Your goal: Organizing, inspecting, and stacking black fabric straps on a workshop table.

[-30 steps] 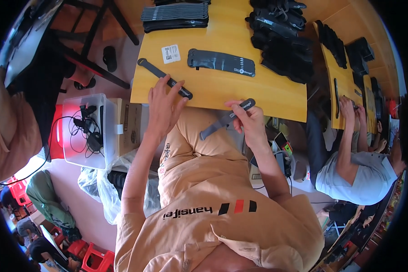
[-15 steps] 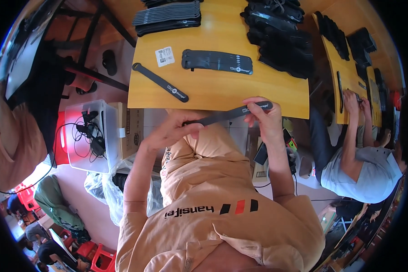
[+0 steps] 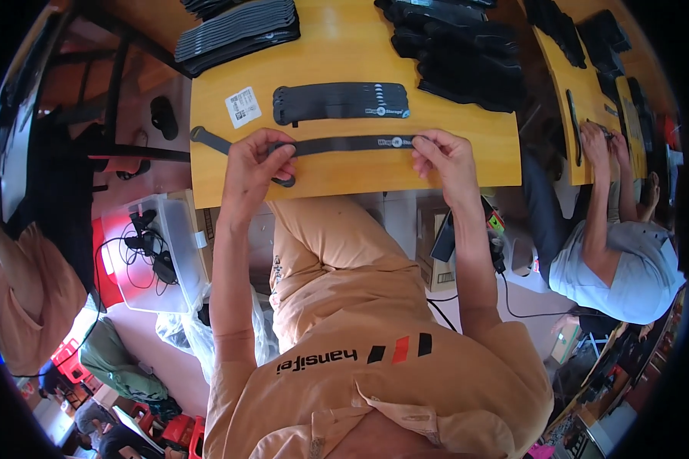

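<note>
Left fingers (image 3: 282,155) and right fingers (image 3: 429,150) pinch a long, flat, black cloth-looking strap (image 3: 341,144) near its ends, maybe to hold it straight

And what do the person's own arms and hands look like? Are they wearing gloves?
No gloves: the left hand and right hand are both bare, each with a slim forearm. I see no watch or bracelet. The short sleeves are plain tan cloth, matching the tan shirt.
</note>
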{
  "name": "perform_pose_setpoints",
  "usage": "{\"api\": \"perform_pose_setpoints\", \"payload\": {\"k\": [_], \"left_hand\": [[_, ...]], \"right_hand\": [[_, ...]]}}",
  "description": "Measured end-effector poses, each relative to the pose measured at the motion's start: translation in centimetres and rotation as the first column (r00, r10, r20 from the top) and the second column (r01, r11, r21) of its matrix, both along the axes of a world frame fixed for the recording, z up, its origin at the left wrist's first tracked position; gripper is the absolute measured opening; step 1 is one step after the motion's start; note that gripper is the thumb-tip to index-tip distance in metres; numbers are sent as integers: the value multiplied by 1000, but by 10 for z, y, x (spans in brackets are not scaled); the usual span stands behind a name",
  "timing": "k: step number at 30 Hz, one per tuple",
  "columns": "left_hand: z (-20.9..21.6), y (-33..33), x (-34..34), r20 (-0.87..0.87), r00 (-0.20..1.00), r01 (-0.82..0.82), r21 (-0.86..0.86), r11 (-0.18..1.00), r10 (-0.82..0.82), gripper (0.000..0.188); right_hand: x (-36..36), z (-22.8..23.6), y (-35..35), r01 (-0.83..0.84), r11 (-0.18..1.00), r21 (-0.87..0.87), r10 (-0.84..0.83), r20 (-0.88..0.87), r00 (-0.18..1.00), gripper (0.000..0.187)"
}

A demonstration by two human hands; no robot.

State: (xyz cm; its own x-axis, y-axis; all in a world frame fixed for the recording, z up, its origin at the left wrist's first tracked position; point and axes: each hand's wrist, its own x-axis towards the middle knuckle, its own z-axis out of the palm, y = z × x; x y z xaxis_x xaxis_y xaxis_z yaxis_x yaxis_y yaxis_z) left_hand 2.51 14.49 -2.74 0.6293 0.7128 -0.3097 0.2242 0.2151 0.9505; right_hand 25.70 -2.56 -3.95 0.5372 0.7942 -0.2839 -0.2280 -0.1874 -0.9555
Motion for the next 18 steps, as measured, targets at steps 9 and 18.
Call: {"api": "perform_pose_setpoints", "payload": {"k": [9,18], "left_hand": [[-12,20,13,-17,993,-117,96,988,119,14],[-20,23,23,-97,970,-197,234,952,224,11]], "right_hand": [[10,-17,25,121,993,0,-120,132,984,12],[4,-27,34,198,980,9,-197,163,967,7]]}}
